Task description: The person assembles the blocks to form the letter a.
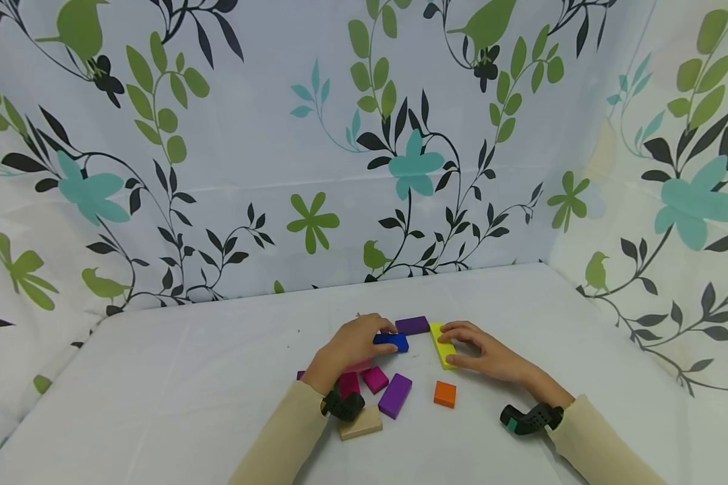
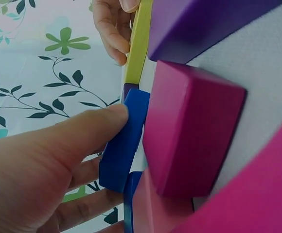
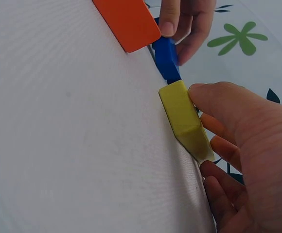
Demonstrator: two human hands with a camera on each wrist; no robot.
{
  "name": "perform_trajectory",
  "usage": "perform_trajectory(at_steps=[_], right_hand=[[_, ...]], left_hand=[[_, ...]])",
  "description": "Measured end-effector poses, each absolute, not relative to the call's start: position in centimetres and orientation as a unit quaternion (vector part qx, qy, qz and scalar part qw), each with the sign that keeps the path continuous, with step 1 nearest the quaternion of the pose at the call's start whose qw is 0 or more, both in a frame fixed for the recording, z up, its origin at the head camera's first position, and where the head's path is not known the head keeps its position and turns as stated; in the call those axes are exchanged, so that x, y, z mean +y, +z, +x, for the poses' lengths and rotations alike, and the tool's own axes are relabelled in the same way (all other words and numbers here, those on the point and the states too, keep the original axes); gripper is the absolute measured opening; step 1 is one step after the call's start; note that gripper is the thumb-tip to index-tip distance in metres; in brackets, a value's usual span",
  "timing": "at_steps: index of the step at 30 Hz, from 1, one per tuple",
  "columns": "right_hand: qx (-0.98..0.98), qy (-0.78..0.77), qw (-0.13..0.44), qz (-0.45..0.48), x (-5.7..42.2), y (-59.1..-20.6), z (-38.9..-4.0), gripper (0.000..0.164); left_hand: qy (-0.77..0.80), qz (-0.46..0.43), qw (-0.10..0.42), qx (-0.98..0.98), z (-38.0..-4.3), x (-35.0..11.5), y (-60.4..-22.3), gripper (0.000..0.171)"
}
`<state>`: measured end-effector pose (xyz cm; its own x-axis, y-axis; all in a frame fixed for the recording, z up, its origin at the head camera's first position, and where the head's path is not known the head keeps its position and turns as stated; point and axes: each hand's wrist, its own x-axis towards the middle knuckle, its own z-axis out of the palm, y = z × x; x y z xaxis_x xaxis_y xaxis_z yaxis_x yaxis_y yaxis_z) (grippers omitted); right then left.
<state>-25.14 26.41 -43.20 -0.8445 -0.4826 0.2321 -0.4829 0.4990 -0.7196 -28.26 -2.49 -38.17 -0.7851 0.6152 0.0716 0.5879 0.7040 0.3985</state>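
Observation:
My left hand [image 1: 359,339] pinches a blue block [image 1: 391,342], with the thumb on its near side and fingers behind. In the left wrist view, this blue block [image 2: 124,145] slants beside a magenta block [image 2: 192,131]. My right hand [image 1: 484,350] holds a long yellow block [image 1: 441,347], thumb near one end and fingers along the far side. The right wrist view shows the yellow block [image 3: 180,109] lying on the white cloth. A dark purple block [image 1: 412,326] lies behind, between both hands, its right end at the yellow block's far end.
Nearer the body lie an orange block [image 1: 445,394], a purple block [image 1: 395,396], a small magenta block [image 1: 375,380] and a beige wooden block [image 1: 362,424]. Several more blocks are partly hidden under the left wrist. A patterned curtain [image 1: 249,168] hangs behind the white-covered table [image 1: 188,404].

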Motion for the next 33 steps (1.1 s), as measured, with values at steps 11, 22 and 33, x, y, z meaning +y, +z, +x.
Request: perform_trajectory(at_steps=[11,22,33], right_hand=[[-0.868,0.414,0.004,0.274,26.45,-43.22,-25.03,0.033],[-0.869,0.409,0.004,0.278,26.47,-43.1,-25.06,0.032],[-0.866,0.414,0.003,0.281,26.33,-43.03,-25.04,0.032]], left_hand=[[0.217,0.307,0.042,0.926,-28.21,-3.12,-38.39,0.038],[0.21,0.286,0.026,0.935,-28.25,-3.32,-38.5,0.039],[0.204,0.276,0.017,0.939,-28.26,-3.48,-38.26,0.037]])
